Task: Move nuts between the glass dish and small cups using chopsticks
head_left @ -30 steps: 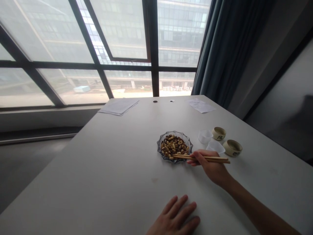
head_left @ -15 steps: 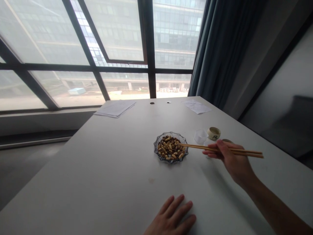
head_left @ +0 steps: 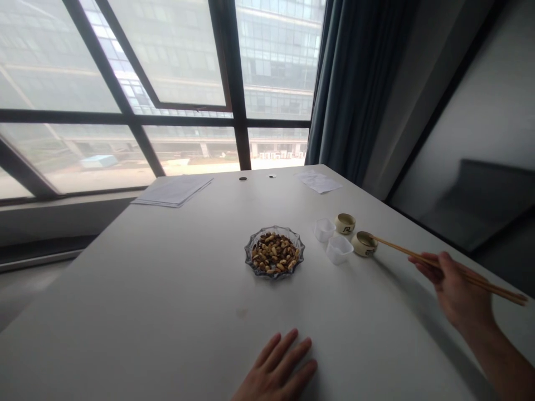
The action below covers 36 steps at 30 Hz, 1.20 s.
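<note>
Okay so the person's right hand (head_left: pixel 457 287) was up at the right side of the white table (head_left: pixel 146 289), fingers curled together around a pair of wooden chopsticks (head_left: pixel 403 257). The tips pointed left and ended right by the rim of a small ceramic cup (head_left: pixel 363 243), can't tell if they actually touched it. The left hand (head_left: pixel 276 370) lay flat at the near side, fingers spread apart, holding nothing. The mixed nuts (head_left: pixel 273 253) sat in a cut-glass dish (head_left: pixel 271 275) mid-table, well apart from both hands. Just right of the dish were two clear plastic cups (head_left: pixel 339 249) (head_left: pixel 325 229) and a second ceramic cup (head_left: pixel 345 223), all close together. Toward the far end lay a stack of papers (head_left: pixel 173 191) on the left and a loose sheet (head_left: pixel 317 181) on the right, in front of a big window (head_left: pixel 188 61) and a dark curtain (head_left: pixel 351 83).
</note>
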{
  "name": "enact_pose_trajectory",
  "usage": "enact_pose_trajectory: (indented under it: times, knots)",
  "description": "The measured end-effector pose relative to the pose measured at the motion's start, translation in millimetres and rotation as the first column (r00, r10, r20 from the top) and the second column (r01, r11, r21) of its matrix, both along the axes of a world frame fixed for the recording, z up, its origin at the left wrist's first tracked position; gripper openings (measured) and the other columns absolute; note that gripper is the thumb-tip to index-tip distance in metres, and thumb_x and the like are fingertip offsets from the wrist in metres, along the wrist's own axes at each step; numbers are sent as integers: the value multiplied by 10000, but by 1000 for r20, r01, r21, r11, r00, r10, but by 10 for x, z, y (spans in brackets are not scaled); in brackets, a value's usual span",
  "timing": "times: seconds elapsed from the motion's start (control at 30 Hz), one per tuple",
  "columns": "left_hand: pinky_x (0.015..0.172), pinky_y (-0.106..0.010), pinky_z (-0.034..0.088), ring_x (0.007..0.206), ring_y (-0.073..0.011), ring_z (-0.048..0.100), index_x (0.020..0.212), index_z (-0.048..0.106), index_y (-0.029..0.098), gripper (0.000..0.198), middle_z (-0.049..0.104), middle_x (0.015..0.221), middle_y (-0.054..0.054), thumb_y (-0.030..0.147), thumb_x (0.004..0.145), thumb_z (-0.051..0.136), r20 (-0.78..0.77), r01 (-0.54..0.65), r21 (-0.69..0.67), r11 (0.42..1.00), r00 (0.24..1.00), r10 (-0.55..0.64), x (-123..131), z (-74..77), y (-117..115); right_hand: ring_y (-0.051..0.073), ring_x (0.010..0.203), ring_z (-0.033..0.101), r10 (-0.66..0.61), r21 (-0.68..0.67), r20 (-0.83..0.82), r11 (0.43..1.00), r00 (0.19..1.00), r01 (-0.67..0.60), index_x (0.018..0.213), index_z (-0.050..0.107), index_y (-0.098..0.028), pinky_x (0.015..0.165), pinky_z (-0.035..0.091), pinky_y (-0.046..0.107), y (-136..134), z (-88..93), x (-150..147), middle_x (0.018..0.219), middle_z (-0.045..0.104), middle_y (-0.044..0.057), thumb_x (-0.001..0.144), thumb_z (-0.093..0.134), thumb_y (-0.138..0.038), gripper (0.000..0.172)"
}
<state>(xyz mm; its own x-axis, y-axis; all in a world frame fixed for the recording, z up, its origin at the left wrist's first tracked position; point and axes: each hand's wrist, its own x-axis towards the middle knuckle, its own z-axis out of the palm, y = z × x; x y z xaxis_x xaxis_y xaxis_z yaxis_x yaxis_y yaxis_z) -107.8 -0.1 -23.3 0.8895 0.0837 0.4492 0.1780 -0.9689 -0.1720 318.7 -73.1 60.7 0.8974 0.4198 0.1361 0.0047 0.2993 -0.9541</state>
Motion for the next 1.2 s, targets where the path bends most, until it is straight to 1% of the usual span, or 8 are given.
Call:
enact_pose_trajectory:
  times: [0.13, 0.33, 0.5, 0.63, 0.73, 0.87, 1.0, 1.2]
  knots:
    - [1262, -420, 238, 1515, -258, 322, 1443, 570, 265, 456, 406, 1621, -8, 399, 1011, 622, -4, 3, -11, 1000, 1000, -3, 5, -3, 9, 217, 717, 785, 15, -63, -16, 998, 1000, -16, 824, 747, -107, 737, 655, 230, -60, -150, -8, 791, 769, 113, 744, 857, -458, 376]
    - [1244, -411, 290, 1500, -258, 351, 1448, 562, 264, 478, 414, 1616, -18, 454, 1011, 603, -6, 12, -13, 1000, 1000, -12, -14, -4, 17, 204, 688, 781, -22, -46, 16, 999, 1000, 23, 827, 742, -112, 717, 650, 207, -154, -144, 4, 758, 763, 100, 787, 819, -453, 352]
    - [1241, -420, 297, 1496, -261, 359, 1419, 590, 266, 437, 419, 1613, -7, 366, 998, 651, -26, 0, -2, 1000, 1000, 0, -2, 3, -8, 180, 661, 773, -42, 34, 100, 999, 994, 39, 808, 746, -124, 714, 645, 202, -124, 67, -204, 733, 766, 94, 838, 780, -410, 290]
    - [1233, -410, 319, 1486, -258, 378, 1414, 592, 271, 423, 431, 1605, -8, 372, 1006, 637, -7, 0, 1, 1000, 1000, 0, 1, 12, -11, 212, 695, 781, 132, 8, 258, 990, 957, -139, 884, 775, -134, 707, 660, 262, 36, 311, -563, 787, 786, 111, 884, 746, -431, 298]
    - [1220, -404, 346, 1475, -254, 396, 1407, 596, 277, 402, 443, 1598, -8, 362, 1014, 625, -3, -6, -6, 1000, 1000, 6, -3, 24, -5, 229, 730, 785, 381, -103, 355, 923, 853, -370, 934, 784, -154, 702, 665, 304, 267, 411, -893, 824, 794, 108, 933, 697, -424, 284]
    - [1200, -394, 380, 1460, -244, 418, 1393, 601, 297, 362, 457, 1588, 12, 374, 1040, 572, 13, -11, -15, 1000, 1000, 12, -3, 15, -15, 209, 715, 766, 672, -262, 435, 732, 599, -629, 918, 779, -178, 676, 648, 314, 649, 418, -1302, 819, 782, 81, 980, 635, -400, 272]
    - [1197, -387, 388, 1449, -227, 435, 1398, 583, 325, 350, 476, 1572, 26, 373, 1053, 547, 47, -27, -29, 999, 998, 29, -1, -36, -34, 170, 753, 719, 785, -440, 510, 589, 351, -678, 818, 763, -182, 707, 586, 282, 933, 370, -1561, 821, 746, 63, 1013, 581, -377, 330]
    - [1208, -387, 367, 1440, -225, 447, 1386, 584, 337, 344, 449, 1591, 29, 407, 1052, 542, 45, -45, -31, 999, 998, 46, 1, -88, -60, 170, 724, 699, 813, -490, 475, 563, 338, -665, 804, 741, -171, 690, 556, 283, 1109, 286, -1651, 785, 739, 62, 1016, 563, -416, 370]
